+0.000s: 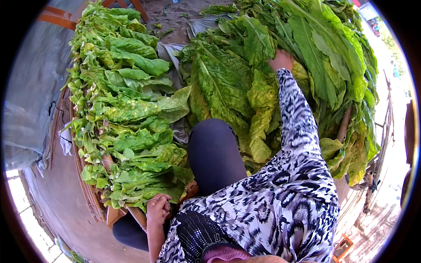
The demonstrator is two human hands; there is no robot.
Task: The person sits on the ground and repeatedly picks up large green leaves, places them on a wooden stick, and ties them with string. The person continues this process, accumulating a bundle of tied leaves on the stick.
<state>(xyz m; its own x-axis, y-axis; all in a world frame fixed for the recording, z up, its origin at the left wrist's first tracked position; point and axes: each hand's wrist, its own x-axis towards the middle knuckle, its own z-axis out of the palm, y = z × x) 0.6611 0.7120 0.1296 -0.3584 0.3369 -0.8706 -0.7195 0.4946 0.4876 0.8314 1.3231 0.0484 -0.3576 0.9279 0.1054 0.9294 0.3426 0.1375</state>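
My left hand is closed, with a thin pale string running from its fingers towards the leaves in front of it. That hand is at the near end of a long row of big green leaves, apparently tobacco, packed side by side with their stem ends to the left. My right arm stretches forward, and my right hand touches a large heap of similar leaves. Its fingers are partly hidden among them, so their grip does not show. Some heaped leaves are yellowing and wrinkled.
Wooden poles run along the left side of the row. My knee comes up between row and heap. Grey plastic sheeting lies on the dirt floor between them. A wooden pole shows under the heap's right side.
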